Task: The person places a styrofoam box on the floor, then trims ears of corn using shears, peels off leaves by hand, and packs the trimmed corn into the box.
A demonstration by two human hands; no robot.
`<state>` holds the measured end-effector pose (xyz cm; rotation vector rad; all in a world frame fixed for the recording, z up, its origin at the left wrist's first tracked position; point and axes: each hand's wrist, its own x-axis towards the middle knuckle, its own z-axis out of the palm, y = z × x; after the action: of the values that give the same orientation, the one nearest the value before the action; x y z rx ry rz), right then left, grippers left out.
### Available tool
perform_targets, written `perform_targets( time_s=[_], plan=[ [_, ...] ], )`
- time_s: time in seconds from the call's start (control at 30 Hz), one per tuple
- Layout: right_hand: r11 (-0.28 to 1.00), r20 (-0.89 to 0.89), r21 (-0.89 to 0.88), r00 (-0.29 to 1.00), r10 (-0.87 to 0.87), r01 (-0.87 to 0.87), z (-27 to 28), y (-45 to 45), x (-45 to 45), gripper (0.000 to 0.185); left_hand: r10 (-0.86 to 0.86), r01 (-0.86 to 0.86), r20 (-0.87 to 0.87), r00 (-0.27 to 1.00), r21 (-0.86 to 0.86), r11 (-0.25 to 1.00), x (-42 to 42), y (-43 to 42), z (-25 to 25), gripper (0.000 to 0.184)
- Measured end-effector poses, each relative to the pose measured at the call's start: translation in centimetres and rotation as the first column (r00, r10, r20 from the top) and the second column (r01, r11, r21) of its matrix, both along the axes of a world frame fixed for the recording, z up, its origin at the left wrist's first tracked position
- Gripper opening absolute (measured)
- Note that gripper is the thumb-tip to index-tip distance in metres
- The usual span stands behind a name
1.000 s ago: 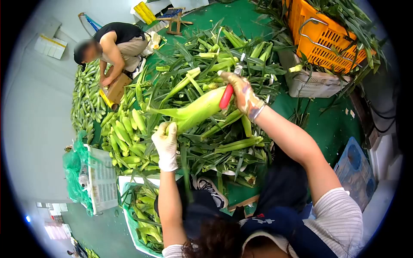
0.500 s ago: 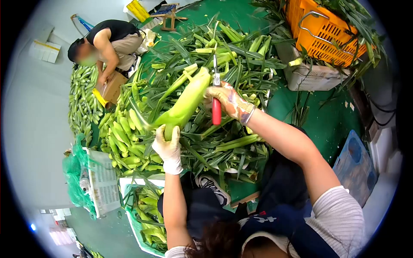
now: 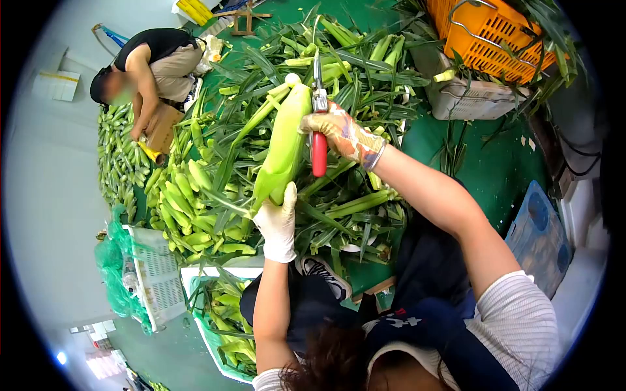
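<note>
My left hand [image 3: 279,228], in a white glove, is closed around the lower end of a green-husked ear of corn [image 3: 285,137]. The ear stands nearly upright in view, with a pale stub at its top and a long leaf trailing near my fingers. In a patterned glove, my right hand [image 3: 342,135] grips red-handled pruning shears [image 3: 319,155]. Their metal blades point up, close beside the ear's right side. Whether the shears touch the husk I cannot tell. Beneath both hands spreads a heap of cut leaves and stalks [image 3: 261,72].
Husked-on ears [image 3: 182,202] are piled at left, by a white crate [image 3: 156,274] with green netting. A white box [image 3: 228,319] of corn stands near my legs. An orange crate [image 3: 489,39] sits upper right. Another person [image 3: 150,72] crouches over a cardboard box [image 3: 163,127].
The ear has swung from a slant to nearly upright. My left hand has moved right and slightly upward, while my right hand with the shears has shifted a little left and up.
</note>
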<state>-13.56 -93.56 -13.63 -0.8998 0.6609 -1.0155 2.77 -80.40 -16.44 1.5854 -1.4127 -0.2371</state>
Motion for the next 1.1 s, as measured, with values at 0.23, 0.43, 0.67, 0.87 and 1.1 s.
perform_targets(
  time_s=[0.23, 0.43, 0.67, 0.87, 1.1],
  plan=[
    [0.988, -0.113, -0.103, 0.986, -0.122, 0.110, -1.9, -0.7, 0.9, 0.034, 0.022, 0.012, -0.140, 0.990, 0.237, 0.971, 1.6, -0.2, 1.4, 0.045],
    [0.768, -0.612, -0.619, 0.511, -0.604, 0.165, 1.2, -4.1, -1.4, 0.039, 0.064, 0.090, -0.451, 0.890, 0.312, 0.946, 8.8, 0.4, 3.2, 0.032],
    [0.879, -0.855, -0.476, 0.225, -0.467, 0.015, 2.8, -5.1, -1.9, 0.059, 0.049, 0.019, -0.225, 0.973, 0.291, 0.957, 11.4, 0.4, 4.8, 0.027],
    [0.863, -0.722, -0.338, 0.691, 0.019, -0.376, 3.1, -1.1, -2.5, 0.050, -0.096, 0.138, -0.166, 0.981, 0.259, 0.956, 11.5, -0.1, 6.2, 0.027],
    [0.859, -0.581, -0.195, 0.761, 0.288, -0.474, 2.3, 2.6, -3.7, 0.049, -0.210, 0.210, -0.024, 0.977, 0.233, 0.950, 8.8, -0.2, 7.8, 0.022]
  ],
)
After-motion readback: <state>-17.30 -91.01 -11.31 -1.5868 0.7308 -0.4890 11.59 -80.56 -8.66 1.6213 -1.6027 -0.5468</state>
